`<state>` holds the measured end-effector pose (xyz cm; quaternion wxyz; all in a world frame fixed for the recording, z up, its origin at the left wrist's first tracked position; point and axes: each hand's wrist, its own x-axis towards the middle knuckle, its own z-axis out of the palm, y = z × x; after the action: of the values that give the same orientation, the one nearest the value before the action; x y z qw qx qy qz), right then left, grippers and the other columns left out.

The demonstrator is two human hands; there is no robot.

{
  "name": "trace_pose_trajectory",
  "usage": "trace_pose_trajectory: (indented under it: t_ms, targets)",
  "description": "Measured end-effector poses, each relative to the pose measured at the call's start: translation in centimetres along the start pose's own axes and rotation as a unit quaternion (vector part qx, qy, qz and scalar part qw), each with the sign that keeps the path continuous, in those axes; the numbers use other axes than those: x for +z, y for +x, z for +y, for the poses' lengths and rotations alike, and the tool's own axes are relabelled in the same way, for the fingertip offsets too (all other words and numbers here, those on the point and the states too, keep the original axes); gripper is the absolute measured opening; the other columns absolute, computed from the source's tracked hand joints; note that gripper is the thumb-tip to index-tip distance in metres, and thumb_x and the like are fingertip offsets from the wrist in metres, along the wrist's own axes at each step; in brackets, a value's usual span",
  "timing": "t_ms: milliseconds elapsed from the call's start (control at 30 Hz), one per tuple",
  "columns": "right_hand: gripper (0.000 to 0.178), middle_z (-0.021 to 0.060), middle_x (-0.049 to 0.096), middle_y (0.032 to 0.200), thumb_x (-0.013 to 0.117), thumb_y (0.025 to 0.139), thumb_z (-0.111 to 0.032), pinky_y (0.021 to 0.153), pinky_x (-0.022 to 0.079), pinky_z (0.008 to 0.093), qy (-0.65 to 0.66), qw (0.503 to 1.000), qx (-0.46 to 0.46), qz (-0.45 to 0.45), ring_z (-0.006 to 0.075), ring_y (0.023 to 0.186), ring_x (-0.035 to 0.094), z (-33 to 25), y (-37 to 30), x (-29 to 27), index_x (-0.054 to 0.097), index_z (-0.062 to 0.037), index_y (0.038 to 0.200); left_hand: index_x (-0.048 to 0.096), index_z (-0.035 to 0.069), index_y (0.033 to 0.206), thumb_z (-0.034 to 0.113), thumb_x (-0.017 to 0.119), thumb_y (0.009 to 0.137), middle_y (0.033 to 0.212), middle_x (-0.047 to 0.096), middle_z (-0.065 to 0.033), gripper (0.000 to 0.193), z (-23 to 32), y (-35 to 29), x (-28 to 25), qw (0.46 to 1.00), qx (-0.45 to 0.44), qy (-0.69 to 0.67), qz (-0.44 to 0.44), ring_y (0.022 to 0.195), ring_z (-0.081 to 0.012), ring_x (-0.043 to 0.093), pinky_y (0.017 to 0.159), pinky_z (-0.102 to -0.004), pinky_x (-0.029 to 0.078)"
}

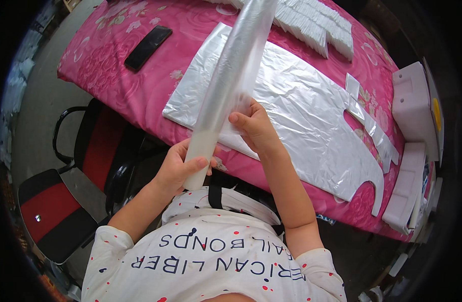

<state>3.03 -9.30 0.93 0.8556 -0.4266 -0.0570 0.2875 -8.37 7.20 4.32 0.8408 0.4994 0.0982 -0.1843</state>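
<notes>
My left hand [179, 165] is wrapped round the lower end of a whitish cylinder [202, 145], its thumb lying across the front. Clear plastic film [243, 53] covers the cylinder higher up, and this long piece slants up and away past the top of the picture. The fingers of my right hand [255, 126] are closed on the loose edge of the film, just right of the cylinder. Beneath both hands, a flat stack of silvery-white plastic bags [304, 118] lies on the table, with handle-shaped cut-outs at its right end.
A pink flowered cloth [107, 83] covers the table. On it lie a black phone [148, 48] at the left and folded white bundles [316, 25] at the back. White plastic boxes [414, 105] stand at the right edge. A black-and-red chair [57, 209] is at my left.
</notes>
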Motion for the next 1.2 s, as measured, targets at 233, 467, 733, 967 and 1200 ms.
trace_pose_trajectory:
  t_ms: [233,467,733,967,1200]
  targets:
    - [0.053,0.0090,0.063,0.100,0.080,0.069,-0.025,0.077,0.050,0.0291,0.066,0.988,0.010,-0.137,0.0160,0.090,0.062,-1.7,-2.1,1.0,0.057,0.0004,0.109,0.033,-0.011,0.129,0.048,0.070,0.070,0.091,0.059,-0.0146,0.091,-0.5,-0.2,1.2,0.943,-0.101,-0.272,-0.167,0.066,-0.0149,0.057,0.057,-0.0243,0.051]
    - [0.054,0.0072,0.063,0.095,0.080,0.068,-0.029,0.069,0.050,0.0251,0.004,0.992,-0.029,-0.124,0.0126,0.082,0.062,-2.4,-3.4,2.3,0.059,-0.0002,0.109,0.020,-0.013,0.135,0.055,0.045,0.085,0.092,0.060,-0.0162,0.088,-2.8,1.0,0.3,0.785,-0.159,-0.444,-0.401,0.076,-0.0213,0.061,0.062,-0.0320,0.053]
    - [0.034,-0.0061,0.045,0.061,0.074,0.072,-0.025,0.049,0.033,0.0199,-0.273,0.956,0.018,0.108,0.0025,0.055,0.039,1.0,-6.0,1.5,0.063,-0.0014,0.094,0.049,0.003,0.115,0.047,0.035,0.091,0.094,0.058,-0.0082,0.052,-1.2,3.8,1.0,0.994,-0.015,0.098,-0.047,0.083,-0.0124,0.056,0.074,-0.0259,0.046]
    - [0.033,0.0012,0.057,0.071,0.071,0.076,-0.024,0.059,0.042,0.0231,-0.234,0.966,0.108,-0.016,0.0065,0.064,0.049,1.8,-8.4,0.9,0.062,0.0012,0.095,0.053,0.001,0.105,0.038,0.039,0.095,0.075,0.057,-0.0055,0.041,-3.4,3.0,-0.7,0.958,-0.067,0.278,-0.023,0.064,-0.0101,0.054,0.060,-0.0253,0.048]
    - [0.032,0.0041,0.063,0.083,0.063,0.084,-0.016,0.062,0.048,0.0225,-0.326,0.920,0.193,0.099,0.0083,0.067,0.057,-3.9,-10.2,-7.0,0.057,0.0020,0.110,0.052,0.000,0.105,0.026,0.048,0.092,0.072,0.056,-0.0047,0.030,-2.8,-0.3,-2.6,0.905,-0.321,0.276,-0.033,0.060,-0.0100,0.053,0.058,-0.0249,0.049]
